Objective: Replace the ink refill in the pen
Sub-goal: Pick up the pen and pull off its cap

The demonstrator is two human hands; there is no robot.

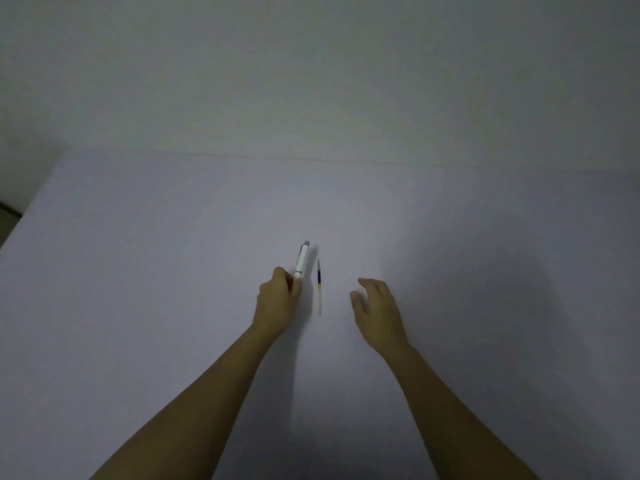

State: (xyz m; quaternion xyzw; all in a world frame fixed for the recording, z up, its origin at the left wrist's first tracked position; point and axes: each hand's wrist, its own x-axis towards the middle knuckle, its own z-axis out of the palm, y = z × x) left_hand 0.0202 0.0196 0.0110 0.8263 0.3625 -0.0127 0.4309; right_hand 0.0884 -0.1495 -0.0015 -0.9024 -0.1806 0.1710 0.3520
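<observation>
Pen point(302, 259) in left hand point(277, 299) fingers, refill point(319, 287) beside

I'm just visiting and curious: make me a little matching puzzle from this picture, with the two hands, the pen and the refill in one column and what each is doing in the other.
Things:
1. left hand
2. right hand
3. white plastic pen with grey end
4. thin ink refill, dark and yellow near its far end

States:
A. lying alone on the pale table, between the hands
B. open, holding nothing
C. closed around the pen's near end
D. sticking out away from the person, gripped at one end

Pairs: 1-C, 2-B, 3-D, 4-A
</observation>
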